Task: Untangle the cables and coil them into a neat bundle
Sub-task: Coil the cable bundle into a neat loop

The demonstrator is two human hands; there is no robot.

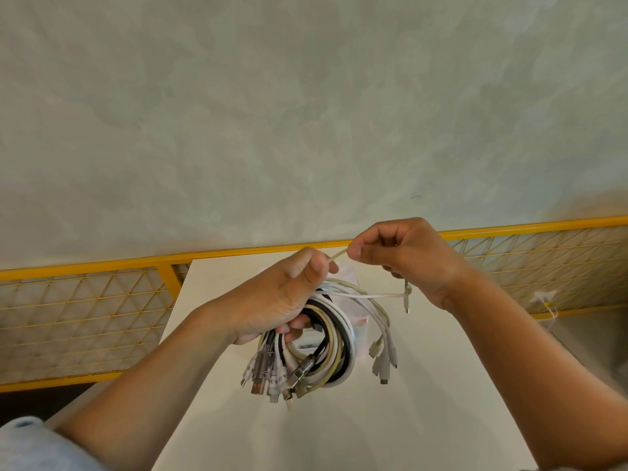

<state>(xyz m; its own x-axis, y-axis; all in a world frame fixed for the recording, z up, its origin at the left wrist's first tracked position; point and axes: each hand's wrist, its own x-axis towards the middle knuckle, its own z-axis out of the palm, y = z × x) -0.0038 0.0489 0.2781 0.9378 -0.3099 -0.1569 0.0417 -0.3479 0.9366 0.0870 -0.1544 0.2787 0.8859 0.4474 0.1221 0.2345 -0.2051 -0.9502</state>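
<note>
In the head view, the left hand is above the white counter, its grip closed round a coil of white, cream and black USB cables whose plugs dangle toward the counter. The right hand, also above the counter, pinches a cream cable strand stretched between both hands. A yellow mesh railing runs behind the counter's far edge.

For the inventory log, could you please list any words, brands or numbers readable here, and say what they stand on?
None can be read.
Dark print on a white plug of the cable bundle in the left hand is too blurred.
</note>
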